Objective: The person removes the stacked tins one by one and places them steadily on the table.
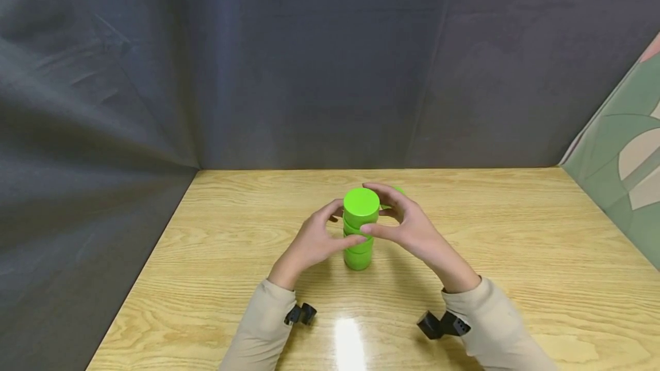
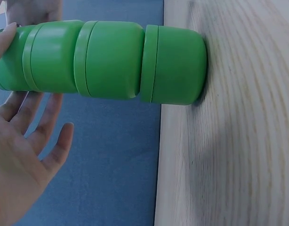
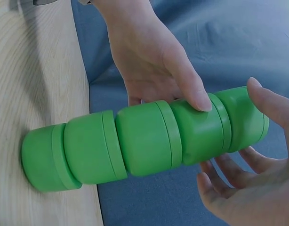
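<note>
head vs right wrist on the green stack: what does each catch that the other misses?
Head only: the stack's flat round top, another green piece behind the right hand, both sleeves, the whole table.

Right wrist only: the green stack side-on, five pieces with seams, base on the wood; the left hand with its thumb pressed on an upper piece.

Both: both hands around the stack's upper part, stack standing on the table.
</note>
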The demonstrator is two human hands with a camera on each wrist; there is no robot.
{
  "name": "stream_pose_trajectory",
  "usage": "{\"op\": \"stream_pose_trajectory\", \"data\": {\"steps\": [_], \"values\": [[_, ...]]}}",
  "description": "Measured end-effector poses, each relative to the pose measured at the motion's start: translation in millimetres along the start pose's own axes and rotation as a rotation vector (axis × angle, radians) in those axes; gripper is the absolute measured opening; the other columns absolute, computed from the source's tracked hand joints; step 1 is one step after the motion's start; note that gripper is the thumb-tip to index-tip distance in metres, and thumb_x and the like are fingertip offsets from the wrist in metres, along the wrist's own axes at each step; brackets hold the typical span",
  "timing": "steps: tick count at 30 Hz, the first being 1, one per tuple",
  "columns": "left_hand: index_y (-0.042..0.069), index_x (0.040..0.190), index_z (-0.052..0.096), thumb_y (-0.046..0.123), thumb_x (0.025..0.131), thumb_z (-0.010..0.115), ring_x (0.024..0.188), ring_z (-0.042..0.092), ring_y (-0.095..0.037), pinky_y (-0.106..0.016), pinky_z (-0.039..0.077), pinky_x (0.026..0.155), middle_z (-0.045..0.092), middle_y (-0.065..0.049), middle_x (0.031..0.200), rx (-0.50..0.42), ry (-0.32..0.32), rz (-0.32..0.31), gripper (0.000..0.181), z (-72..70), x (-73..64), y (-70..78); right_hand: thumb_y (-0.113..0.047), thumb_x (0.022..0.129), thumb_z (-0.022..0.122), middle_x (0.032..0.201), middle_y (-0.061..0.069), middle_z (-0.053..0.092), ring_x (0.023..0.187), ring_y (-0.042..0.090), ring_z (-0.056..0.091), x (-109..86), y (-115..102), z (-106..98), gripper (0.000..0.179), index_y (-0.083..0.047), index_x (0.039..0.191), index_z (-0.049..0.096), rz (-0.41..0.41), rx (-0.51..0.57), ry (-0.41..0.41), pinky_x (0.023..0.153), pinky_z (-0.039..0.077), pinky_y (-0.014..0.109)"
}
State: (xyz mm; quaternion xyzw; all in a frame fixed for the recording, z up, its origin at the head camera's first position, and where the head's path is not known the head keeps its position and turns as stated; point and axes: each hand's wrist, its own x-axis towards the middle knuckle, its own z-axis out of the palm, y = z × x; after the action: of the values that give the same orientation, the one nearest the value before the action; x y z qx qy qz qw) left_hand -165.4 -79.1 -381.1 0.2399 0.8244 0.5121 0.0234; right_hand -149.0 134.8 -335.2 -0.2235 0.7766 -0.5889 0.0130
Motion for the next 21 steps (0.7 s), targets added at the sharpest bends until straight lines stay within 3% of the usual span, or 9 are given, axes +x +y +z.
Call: {"op": "stream_pose_trajectory", "data": {"steps": [21], "values": [[0.027, 0.138, 0.054, 0.037, 0.084, 0.081, 0.115, 0.054, -0.014, -0.049, 0.043, 0.102, 0.06, 0.011, 0.123, 0.01, -0.012, -0.008, 0.062, 1.0, 0.6, 0.2, -0.008, 0.084, 0.08, 0.135, 0.011, 0.055, 0.118, 0.029, 0.054, 0.4, -2.1, 4.6, 0.065, -0.007, 0.142, 0.05, 0.034, -0.019, 0.03, 0.101, 0.041, 0.051]]}}
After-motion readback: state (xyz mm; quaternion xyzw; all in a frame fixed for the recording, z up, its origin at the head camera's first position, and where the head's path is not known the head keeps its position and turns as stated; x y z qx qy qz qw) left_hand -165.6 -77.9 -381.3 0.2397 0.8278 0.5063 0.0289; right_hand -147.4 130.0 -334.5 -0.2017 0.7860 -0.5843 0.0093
